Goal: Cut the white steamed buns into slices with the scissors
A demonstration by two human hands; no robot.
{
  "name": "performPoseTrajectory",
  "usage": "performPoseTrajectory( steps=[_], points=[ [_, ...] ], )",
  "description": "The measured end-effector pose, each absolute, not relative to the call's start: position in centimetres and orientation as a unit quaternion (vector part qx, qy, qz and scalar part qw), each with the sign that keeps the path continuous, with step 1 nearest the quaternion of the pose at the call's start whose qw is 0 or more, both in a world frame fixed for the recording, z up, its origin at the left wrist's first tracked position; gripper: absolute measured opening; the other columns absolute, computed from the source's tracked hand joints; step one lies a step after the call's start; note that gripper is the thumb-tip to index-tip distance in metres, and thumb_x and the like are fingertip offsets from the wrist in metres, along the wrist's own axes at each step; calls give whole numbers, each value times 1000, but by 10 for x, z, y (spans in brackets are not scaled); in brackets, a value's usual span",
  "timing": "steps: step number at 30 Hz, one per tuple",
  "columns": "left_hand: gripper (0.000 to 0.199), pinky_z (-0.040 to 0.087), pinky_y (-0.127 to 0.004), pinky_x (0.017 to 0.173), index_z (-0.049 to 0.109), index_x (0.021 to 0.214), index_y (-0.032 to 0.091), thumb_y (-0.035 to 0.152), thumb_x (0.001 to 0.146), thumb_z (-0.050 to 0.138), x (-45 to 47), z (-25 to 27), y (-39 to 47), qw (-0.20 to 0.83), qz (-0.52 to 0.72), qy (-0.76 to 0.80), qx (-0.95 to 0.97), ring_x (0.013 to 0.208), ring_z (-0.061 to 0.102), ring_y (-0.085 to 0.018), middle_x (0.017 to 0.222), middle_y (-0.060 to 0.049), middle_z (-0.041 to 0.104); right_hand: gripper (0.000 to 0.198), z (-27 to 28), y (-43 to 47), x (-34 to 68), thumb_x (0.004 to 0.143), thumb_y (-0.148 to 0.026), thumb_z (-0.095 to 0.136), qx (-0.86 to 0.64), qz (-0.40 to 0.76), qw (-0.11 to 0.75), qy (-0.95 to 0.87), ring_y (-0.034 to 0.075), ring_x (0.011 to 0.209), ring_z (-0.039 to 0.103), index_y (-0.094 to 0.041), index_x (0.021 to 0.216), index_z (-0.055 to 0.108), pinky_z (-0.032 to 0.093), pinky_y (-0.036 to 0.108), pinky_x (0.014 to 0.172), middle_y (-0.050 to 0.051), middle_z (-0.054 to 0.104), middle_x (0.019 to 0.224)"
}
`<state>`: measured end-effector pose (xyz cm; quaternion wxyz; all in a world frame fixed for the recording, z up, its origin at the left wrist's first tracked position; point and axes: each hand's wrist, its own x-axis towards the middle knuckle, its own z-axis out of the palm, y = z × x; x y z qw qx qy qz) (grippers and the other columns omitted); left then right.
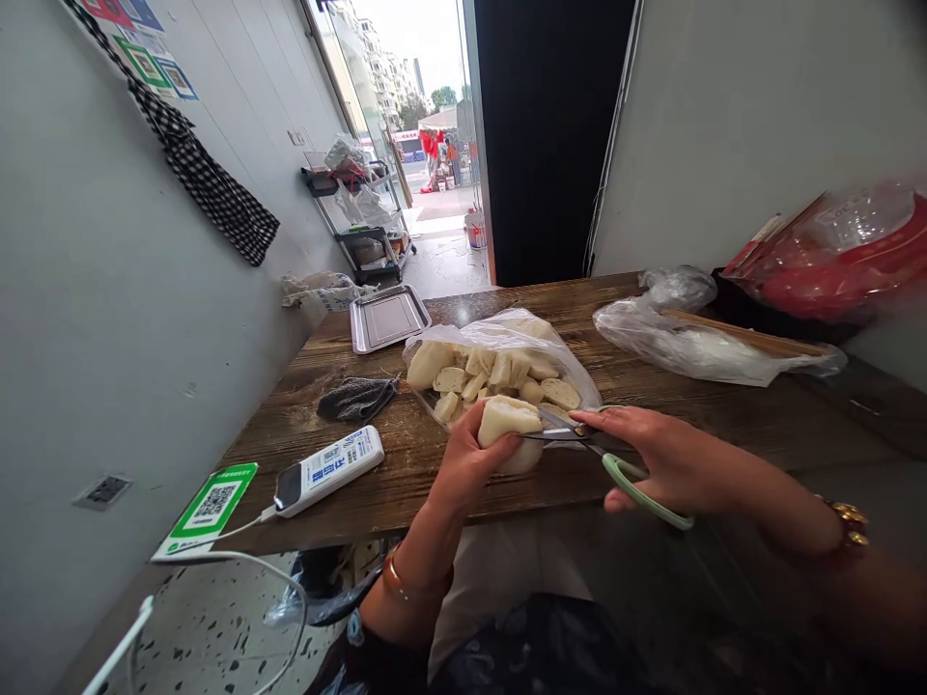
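Observation:
My left hand [469, 456] grips a pale steamed bun [507, 419], its cut top facing up. In my right hand [648, 454] is a pair of scissors [624, 475] with light green handles. Their blades are spread around the right side of the bun, close to my left thumb. Just beyond, a clear plastic bag [572, 362] lies with its mouth towards me, holding several cut bun pieces [474, 372]. Part of the bag is hidden behind the bun and my hands.
Left on the wooden table [406, 483] are a metal tray [391, 320], a dark cloth [354, 398], a white cabled device [329, 470] and a green QR card [215, 502]. Plastic-wrapped sticks [716, 343] and a red package [832, 261] lie right. A cart [362, 217] stands by the doorway.

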<state>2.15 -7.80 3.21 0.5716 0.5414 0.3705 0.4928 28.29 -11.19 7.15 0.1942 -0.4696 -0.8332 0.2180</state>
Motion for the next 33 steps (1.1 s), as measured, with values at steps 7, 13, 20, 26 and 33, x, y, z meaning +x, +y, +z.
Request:
performPoseTrajectory(
  steps=[7,13,20,26,33],
  points=[
    [50,48,-26,79,66,108,15,41,67,83,23,28,-77,572,505,365,534,88,62,-19,101,-8,71,92,75,-111,281,60,-48,89,-450,230,188,-842,35,113,65,-26,143,55,52,45,96,10,69,128],
    [48,48,-26,79,66,107,16,40,69,82,22,26,-77,571,503,360,540,89,62,-19,101,-7,71,95,75,-109,279,60,-51,88,-454,235,166,-843,35,115,64,-26,145,52,52,44,97,10,68,131],
    [48,48,-27,80,66,107,15,37,68,83,19,25,-76,576,500,364,534,90,62,-19,102,-7,70,92,73,-106,278,64,-50,86,-444,263,143,-845,34,112,65,-20,144,53,51,44,97,13,68,129],
    [48,49,-27,80,66,106,16,37,67,84,17,23,-75,601,514,339,509,91,62,-20,101,-7,70,97,80,-107,276,66,-50,85,-455,252,109,-847,36,120,60,-16,148,47,48,48,102,17,62,136],
    [50,48,-27,80,66,106,16,38,66,85,17,23,-76,589,532,337,507,91,61,-19,101,-7,70,100,87,-108,270,64,-47,87,-453,231,116,-853,37,121,60,-12,148,46,48,47,102,19,61,138]
  ],
)
